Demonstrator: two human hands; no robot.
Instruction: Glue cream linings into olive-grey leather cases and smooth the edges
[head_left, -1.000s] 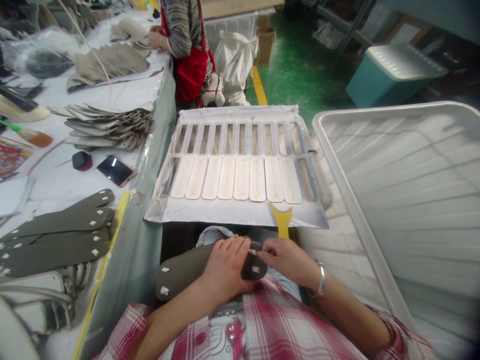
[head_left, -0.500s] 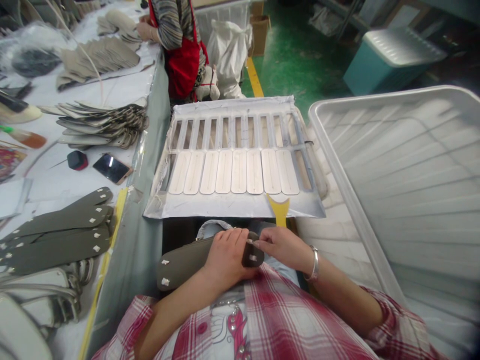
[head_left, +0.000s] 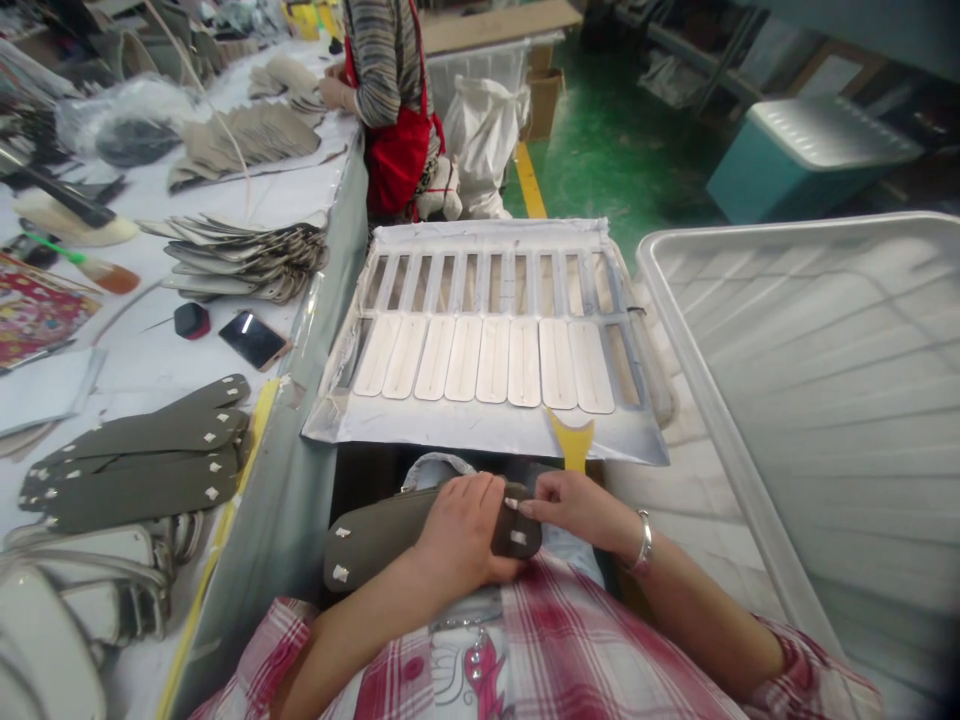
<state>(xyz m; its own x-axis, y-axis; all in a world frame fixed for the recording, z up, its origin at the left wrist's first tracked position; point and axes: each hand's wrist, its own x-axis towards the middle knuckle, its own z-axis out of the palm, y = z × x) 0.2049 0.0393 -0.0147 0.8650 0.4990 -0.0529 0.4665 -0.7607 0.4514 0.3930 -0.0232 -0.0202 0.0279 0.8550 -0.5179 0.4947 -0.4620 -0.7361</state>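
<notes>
Across my lap lies a long dark grey-green panel [head_left: 379, 535] with rounded ends and small white tabs at its corners. My left hand [head_left: 461, 525] is wrapped over the panel near its right end and hides its middle. My right hand [head_left: 574, 508], a silver bracelet at the wrist, has its thumb and finger pinched at a small white tab [head_left: 511, 503] on the panel's right end. Just beyond, a white frame [head_left: 480, 428] holds a row of pale oblong pieces [head_left: 491, 362] in its near slots. A yellow forked piece [head_left: 572, 440] juts up at its near edge.
Similar dark panels [head_left: 142, 480] lie on the left table beside a phone [head_left: 253, 340] and stacked grey pieces [head_left: 247, 258]. A large white bin [head_left: 720, 400] stands at right. Another person in a red apron [head_left: 397, 160] works at the table's far end.
The whole view has shifted, so everything sits slightly lower and further right in the picture. Both hands keep nearly the same place on the panel, the right one still pinched at its end.
</notes>
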